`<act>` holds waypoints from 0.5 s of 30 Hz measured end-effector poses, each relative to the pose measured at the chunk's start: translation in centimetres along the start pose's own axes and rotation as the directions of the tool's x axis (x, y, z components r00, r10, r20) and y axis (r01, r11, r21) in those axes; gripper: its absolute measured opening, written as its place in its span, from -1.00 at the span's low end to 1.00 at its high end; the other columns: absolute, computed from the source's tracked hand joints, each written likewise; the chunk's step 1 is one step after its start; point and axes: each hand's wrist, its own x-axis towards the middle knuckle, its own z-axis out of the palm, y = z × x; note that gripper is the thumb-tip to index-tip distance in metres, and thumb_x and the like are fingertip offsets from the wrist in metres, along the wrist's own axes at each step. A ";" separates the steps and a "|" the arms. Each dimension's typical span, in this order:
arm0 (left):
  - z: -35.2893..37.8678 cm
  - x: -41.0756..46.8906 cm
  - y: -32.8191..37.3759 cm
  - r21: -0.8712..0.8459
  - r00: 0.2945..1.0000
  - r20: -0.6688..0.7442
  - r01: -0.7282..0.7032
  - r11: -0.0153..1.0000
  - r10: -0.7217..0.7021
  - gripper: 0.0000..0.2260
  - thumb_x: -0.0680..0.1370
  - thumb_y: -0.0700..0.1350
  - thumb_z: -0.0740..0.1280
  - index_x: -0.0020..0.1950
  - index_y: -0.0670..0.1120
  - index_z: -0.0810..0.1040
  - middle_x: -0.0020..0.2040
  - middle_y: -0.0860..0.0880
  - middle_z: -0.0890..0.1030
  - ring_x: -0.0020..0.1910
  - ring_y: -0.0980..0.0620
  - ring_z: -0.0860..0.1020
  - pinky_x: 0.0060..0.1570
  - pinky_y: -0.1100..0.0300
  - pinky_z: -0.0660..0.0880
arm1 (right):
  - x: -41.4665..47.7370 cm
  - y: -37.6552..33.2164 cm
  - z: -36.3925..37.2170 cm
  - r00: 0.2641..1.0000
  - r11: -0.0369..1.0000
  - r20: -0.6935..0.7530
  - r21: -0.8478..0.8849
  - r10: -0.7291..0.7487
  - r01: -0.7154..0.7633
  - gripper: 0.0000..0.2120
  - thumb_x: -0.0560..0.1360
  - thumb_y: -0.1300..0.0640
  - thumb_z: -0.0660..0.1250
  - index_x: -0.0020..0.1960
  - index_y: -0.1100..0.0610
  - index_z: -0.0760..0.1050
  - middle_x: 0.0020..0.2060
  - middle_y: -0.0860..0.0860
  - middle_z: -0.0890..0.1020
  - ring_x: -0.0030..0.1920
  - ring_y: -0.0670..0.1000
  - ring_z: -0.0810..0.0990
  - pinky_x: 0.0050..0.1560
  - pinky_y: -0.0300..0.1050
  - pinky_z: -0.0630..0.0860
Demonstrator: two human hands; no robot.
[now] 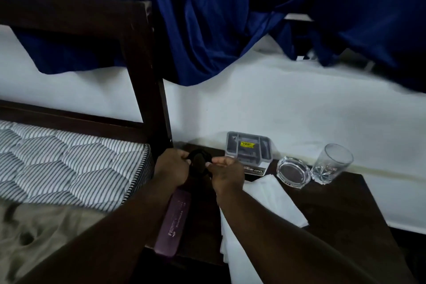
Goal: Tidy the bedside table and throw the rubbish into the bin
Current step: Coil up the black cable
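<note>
Over the back left corner of the dark wooden bedside table point(341, 205), my left hand point(171, 168) and my right hand point(227, 172) both pinch a small black object point(197, 161), one hand on each side; it looks like a coiled strap or cable, and I cannot tell which. Under my left forearm a purple case point(174, 221) with pale lettering lies on the table. A white folded paper point(274, 198) lies right of my right wrist. No bin is in view.
A grey boxed item with a yellow label point(250, 150) leans on the white wall. A glass ashtray point(293, 172) and a drinking glass point(332, 163) stand at the back right. A striped mattress point(69, 163) and dark bed frame point(149, 90) lie left. Blue curtains point(219, 18) hang above.
</note>
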 end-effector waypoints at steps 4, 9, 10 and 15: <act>1.1 2.1 -1.3 0.051 0.999 0.012 0.033 0.998 -0.033 -0.80 0.58 -0.16 0.41 0.17 -0.07 0.74 0.11 -0.11 0.75 0.13 -0.10 0.68 0.23 0.05 0.59 | 1.6 1.6 1.7 0.999 0.997 -0.049 -0.078 0.017 -0.020 -0.84 0.40 0.21 0.57 -0.05 0.13 0.68 -0.22 0.03 0.75 -0.15 0.01 0.74 0.07 -0.04 0.68; 2.0 4.0 -2.5 0.110 0.999 0.017 0.032 0.993 -0.034 -0.79 0.57 -0.16 0.41 0.18 -0.06 0.73 0.14 -0.10 0.74 0.16 -0.10 0.67 0.24 0.08 0.57 | 3.1 2.8 3.2 0.994 0.984 -0.108 -0.176 0.001 -0.020 -0.87 0.40 0.15 0.57 -0.06 0.08 0.69 -0.18 -0.01 0.76 -0.12 -0.02 0.73 0.04 -0.18 0.63; 2.2 4.3 -2.6 0.111 0.999 0.013 0.036 0.993 -0.038 -0.79 0.57 -0.16 0.42 0.18 -0.06 0.73 0.14 -0.10 0.74 0.16 -0.10 0.67 0.23 0.09 0.57 | 3.2 3.0 3.3 0.994 0.980 -0.111 -0.198 -0.005 -0.017 -0.86 0.41 0.13 0.57 -0.05 0.07 0.70 -0.17 -0.01 0.76 -0.10 -0.03 0.72 0.03 -0.21 0.61; 2.7 4.8 -3.1 0.093 0.998 -0.015 0.057 0.994 -0.056 -0.81 0.55 -0.15 0.43 0.14 -0.07 0.74 0.09 -0.12 0.75 0.11 -0.12 0.69 0.20 0.03 0.61 | 3.7 3.5 3.7 0.995 0.968 -0.092 -0.250 -0.034 0.010 -0.80 0.46 0.07 0.53 0.05 0.10 0.71 -0.06 0.02 0.77 0.01 0.01 0.72 0.17 -0.10 0.61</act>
